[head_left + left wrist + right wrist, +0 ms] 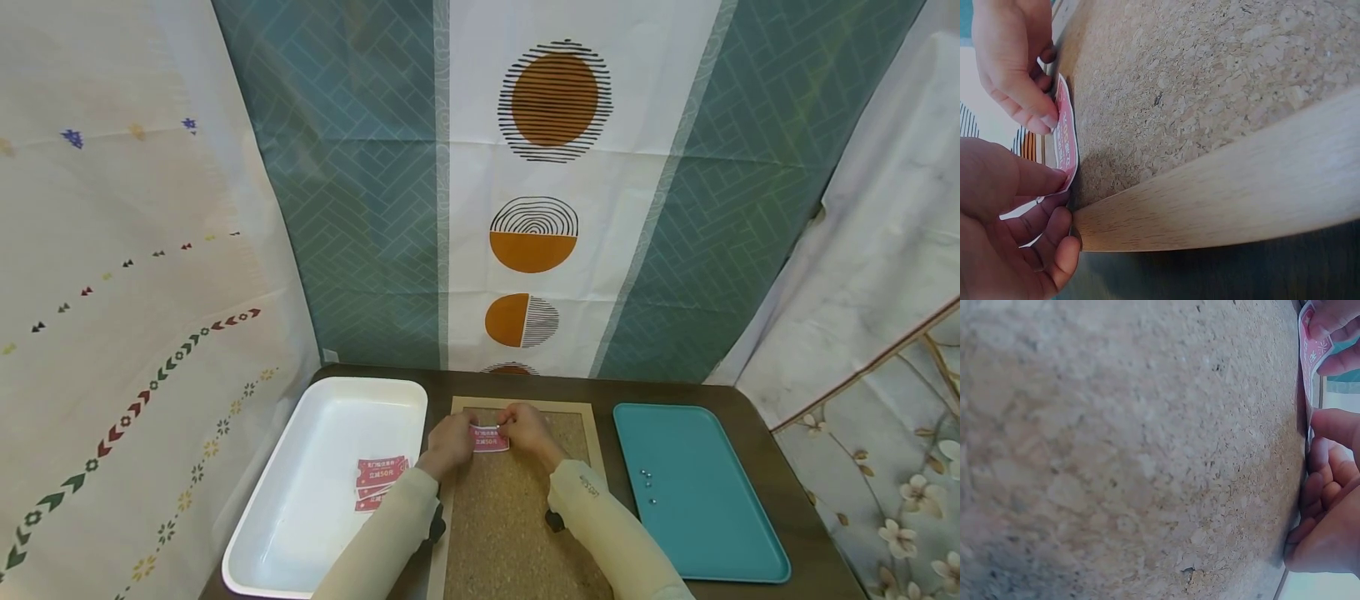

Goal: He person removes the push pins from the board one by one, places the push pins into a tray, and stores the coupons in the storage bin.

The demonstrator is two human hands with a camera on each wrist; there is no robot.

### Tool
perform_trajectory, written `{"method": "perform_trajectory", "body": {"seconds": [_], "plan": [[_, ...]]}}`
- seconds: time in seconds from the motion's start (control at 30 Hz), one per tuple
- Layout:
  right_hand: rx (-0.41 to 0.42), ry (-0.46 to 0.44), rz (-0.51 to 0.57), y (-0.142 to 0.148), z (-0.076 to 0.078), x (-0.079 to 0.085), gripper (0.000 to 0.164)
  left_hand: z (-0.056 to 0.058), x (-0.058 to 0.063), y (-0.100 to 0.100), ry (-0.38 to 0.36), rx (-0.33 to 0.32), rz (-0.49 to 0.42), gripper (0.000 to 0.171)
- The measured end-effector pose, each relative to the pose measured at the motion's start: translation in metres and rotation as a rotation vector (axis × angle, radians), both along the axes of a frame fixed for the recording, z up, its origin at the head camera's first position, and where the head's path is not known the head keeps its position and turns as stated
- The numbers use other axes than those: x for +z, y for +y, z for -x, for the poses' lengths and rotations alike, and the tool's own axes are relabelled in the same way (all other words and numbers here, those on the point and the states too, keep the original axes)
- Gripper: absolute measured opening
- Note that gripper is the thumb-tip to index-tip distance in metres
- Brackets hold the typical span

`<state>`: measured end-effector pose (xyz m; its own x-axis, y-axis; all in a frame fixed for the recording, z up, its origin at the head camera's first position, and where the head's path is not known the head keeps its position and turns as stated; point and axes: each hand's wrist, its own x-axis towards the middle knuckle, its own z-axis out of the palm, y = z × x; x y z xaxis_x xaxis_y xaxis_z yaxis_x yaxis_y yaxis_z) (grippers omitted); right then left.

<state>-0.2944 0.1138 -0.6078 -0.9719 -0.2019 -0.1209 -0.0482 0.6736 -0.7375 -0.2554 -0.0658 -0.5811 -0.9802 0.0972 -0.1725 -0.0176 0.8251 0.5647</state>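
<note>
A red paper coupon [491, 440] with white and yellow print lies over the upper part of a wood-framed corkboard [510, 517]. My left hand [452, 440] pinches its left end between thumb and fingers. At the opposite end, my right hand [528, 429] grips the upper corner. Seen from the left wrist, the coupon [1066, 134] bows slightly, close over the cork, and the left hand [1019, 219] sits by the wooden frame. In the right wrist view the right thumb is at the coupon's edge [1311, 394], its other fingers curled against the board.
Left of the board stands a white tray [270, 500] with several red coupons [381, 472] in a loose pile. To the right, a teal tray [712, 500] bears several small silvery pieces [648, 483]. A patterned curtain [360, 208] hangs behind the dark table [600, 390].
</note>
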Motion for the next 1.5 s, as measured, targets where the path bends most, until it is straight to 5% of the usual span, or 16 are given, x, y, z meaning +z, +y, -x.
{"method": "perform_trajectory", "body": {"seconds": [0.83,1.5], "plan": [[-0.022,0.023,0.023,0.0000,-0.0041,-0.0014,0.004,0.0014,-0.0035,0.0008,0.005,-0.004,0.014,0.027],[0.027,0.099,-0.198,-0.0057,-0.0103,-0.0033,0.007,-0.0025,-0.0012,0.0001,0.025,0.002,0.001,0.028]]}}
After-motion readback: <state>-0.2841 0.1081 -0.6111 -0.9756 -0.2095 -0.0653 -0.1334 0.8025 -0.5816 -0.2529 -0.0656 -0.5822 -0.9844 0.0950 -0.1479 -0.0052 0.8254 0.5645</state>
